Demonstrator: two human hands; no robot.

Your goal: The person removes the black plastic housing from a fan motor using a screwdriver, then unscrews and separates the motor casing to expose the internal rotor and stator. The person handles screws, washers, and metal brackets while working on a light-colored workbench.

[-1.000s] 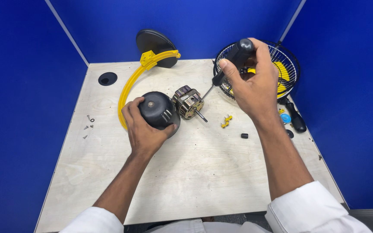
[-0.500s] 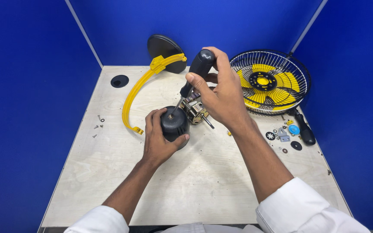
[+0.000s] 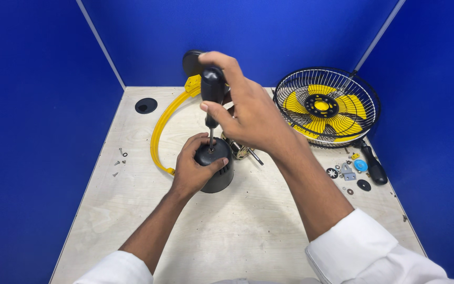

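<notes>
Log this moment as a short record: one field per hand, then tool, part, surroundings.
left hand: the left hand grips the black motor housing on the table
right hand: the right hand holds the screwdriver upright, tip down on the housing's top
motor: its metal body and shaft show behind the housing
right side: fan cage with yellow blades, small loose parts, second black handle
left side: yellow curved bracket, loose screws

Matt black plastic motor housing (image 3: 217, 167), seemingly metal screwdriver shaft (image 3: 211, 134), pale raw plywood table (image 3: 248, 231).
</notes>
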